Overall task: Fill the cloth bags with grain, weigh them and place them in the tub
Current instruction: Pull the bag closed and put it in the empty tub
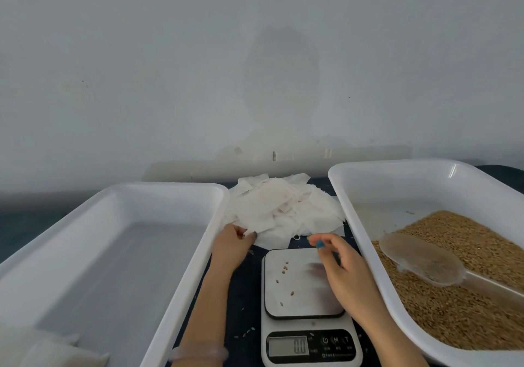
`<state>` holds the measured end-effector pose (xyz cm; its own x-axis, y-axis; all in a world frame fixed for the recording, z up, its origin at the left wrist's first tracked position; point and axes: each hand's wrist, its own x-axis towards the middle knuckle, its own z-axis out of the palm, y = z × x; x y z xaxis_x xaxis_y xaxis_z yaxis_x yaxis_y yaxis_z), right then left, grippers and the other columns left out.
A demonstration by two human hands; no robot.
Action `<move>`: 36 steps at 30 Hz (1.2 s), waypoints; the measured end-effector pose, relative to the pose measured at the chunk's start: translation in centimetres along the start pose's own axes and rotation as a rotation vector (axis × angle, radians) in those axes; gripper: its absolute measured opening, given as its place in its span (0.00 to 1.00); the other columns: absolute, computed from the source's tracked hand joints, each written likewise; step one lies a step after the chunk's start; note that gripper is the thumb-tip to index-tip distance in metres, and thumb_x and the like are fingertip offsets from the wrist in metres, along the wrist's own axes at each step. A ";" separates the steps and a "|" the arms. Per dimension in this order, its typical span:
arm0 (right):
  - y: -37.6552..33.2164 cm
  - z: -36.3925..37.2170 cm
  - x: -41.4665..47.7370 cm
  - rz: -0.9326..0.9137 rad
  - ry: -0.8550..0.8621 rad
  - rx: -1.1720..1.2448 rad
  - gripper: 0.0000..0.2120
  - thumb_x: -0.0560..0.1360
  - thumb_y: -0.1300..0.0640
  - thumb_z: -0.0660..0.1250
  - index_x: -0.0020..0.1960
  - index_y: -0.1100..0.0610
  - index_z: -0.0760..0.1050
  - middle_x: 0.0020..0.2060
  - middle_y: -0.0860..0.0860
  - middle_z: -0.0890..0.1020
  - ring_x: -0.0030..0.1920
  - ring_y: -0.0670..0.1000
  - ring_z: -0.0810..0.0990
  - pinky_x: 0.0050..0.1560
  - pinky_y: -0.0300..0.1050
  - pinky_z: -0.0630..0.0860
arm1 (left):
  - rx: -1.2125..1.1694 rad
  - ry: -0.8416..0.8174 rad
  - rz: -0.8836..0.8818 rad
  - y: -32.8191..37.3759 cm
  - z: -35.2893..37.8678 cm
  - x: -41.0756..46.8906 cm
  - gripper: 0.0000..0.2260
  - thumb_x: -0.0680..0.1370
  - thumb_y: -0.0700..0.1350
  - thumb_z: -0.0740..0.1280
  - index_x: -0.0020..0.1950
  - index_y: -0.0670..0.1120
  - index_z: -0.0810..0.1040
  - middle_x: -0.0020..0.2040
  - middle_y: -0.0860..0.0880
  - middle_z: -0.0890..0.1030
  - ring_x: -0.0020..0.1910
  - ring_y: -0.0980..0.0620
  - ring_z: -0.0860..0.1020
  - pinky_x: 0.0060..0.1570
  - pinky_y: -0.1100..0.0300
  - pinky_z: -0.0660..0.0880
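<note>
Two white tubs stand on the dark worktop (243,295). The left tub (170,185) holds filled bags (56,349) in its near-left corner, too blurred to count. The right tub (397,185) holds the grain (467,295), heaped toward its right side, with one clear scoop (419,261) lying on it. Between the tubs, at the near edge, sits one digital scale (312,347); at least six loose kernels lie on its platform (300,281). One pile of empty cloth bags (280,213) lies at the far edge, behind the scale. The left hand (231,242) pinches the near-left edge of the pile, thumb on top. The right hand (340,264) hovers over the platform's far-right part, fingers curled; whether its grip holds anything cannot be told. One bracelet (198,354) circles the left wrist.
</note>
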<state>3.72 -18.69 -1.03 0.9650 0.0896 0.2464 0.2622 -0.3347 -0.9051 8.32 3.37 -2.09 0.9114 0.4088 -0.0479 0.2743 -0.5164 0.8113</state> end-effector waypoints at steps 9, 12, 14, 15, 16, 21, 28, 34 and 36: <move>-0.1 0.0 -0.1 -0.028 -0.003 -0.019 0.11 0.81 0.60 0.61 0.56 0.46 0.77 0.55 0.40 0.80 0.55 0.31 0.75 0.51 0.23 0.69 | -0.269 0.163 -0.017 0.5 0.1 -2.3 0.12 0.83 0.43 0.59 0.40 0.44 0.64 0.36 0.45 0.68 0.33 0.50 0.66 0.33 0.57 0.65; -0.3 0.0 -0.1 -0.066 -0.017 -0.065 0.14 0.79 0.62 0.65 0.56 0.44 0.77 0.54 0.38 0.80 0.57 0.34 0.76 0.58 0.31 0.72 | -0.013 0.317 0.375 1.8 0.0 -4.4 0.10 0.78 0.38 0.65 0.41 0.45 0.66 0.37 0.50 0.70 0.33 0.50 0.67 0.31 0.58 0.67; -0.6 0.1 -0.2 -0.097 -0.004 -0.061 0.13 0.78 0.60 0.66 0.56 0.44 0.78 0.53 0.37 0.81 0.58 0.37 0.77 0.59 0.35 0.72 | 0.139 0.304 0.700 2.7 -0.4 -5.5 0.10 0.73 0.33 0.69 0.42 0.45 0.70 0.40 0.52 0.72 0.36 0.53 0.70 0.31 0.56 0.72; -0.7 0.2 -0.2 -0.107 -0.001 -0.049 0.12 0.78 0.59 0.66 0.56 0.44 0.78 0.52 0.37 0.81 0.58 0.37 0.77 0.58 0.35 0.72 | 0.192 0.279 0.838 3.0 -0.5 -5.8 0.11 0.70 0.32 0.71 0.42 0.45 0.72 0.41 0.52 0.73 0.36 0.52 0.71 0.31 0.55 0.73; -0.8 0.3 -0.2 -0.112 0.000 -0.029 0.12 0.78 0.57 0.66 0.56 0.43 0.78 0.52 0.36 0.81 0.58 0.38 0.77 0.58 0.34 0.72 | 0.235 0.266 0.954 3.1 -0.6 -6.0 0.11 0.69 0.32 0.73 0.42 0.45 0.74 0.41 0.52 0.75 0.36 0.52 0.72 0.31 0.55 0.74; -1.5 0.4 -0.4 -0.060 -0.003 0.085 0.08 0.76 0.43 0.63 0.53 0.40 0.77 0.48 0.39 0.84 0.53 0.40 0.81 0.55 0.40 0.77 | 0.312 0.364 1.241 3.4 0.0 -7.3 0.05 0.73 0.38 0.70 0.39 0.45 0.78 0.39 0.50 0.77 0.35 0.51 0.73 0.32 0.57 0.72; -1.7 0.4 -0.5 -0.047 0.012 0.238 0.07 0.77 0.58 0.69 0.43 0.49 0.84 0.37 0.47 0.86 0.40 0.45 0.84 0.43 0.35 0.77 | 0.381 0.253 1.189 3.2 0.4 -8.7 0.23 0.71 0.60 0.74 0.60 0.51 0.74 0.60 0.52 0.76 0.58 0.54 0.75 0.59 0.61 0.70; -2.4 1.0 -0.9 -0.053 0.028 0.334 0.11 0.64 0.46 0.74 0.34 0.54 0.82 0.29 0.53 0.82 0.31 0.51 0.78 0.35 0.33 0.74 | 0.291 0.141 1.166 3.6 -0.2 -9.1 0.25 0.72 0.55 0.71 0.66 0.47 0.75 0.70 0.52 0.73 0.70 0.55 0.71 0.68 0.56 0.68; -2.4 1.1 -0.9 -0.047 0.050 0.373 0.14 0.62 0.47 0.75 0.31 0.57 0.79 0.26 0.53 0.80 0.28 0.48 0.75 0.32 0.34 0.72 | 0.252 0.083 1.162 3.6 -0.2 -9.2 0.25 0.73 0.52 0.70 0.68 0.46 0.75 0.69 0.53 0.74 0.69 0.56 0.71 0.67 0.55 0.69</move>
<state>2.18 -16.96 0.51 0.9532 0.0478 0.2985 0.2972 0.0339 -0.9542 0.84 -2.10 1.38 0.6341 -0.3585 0.6851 -0.6412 -0.7390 0.2067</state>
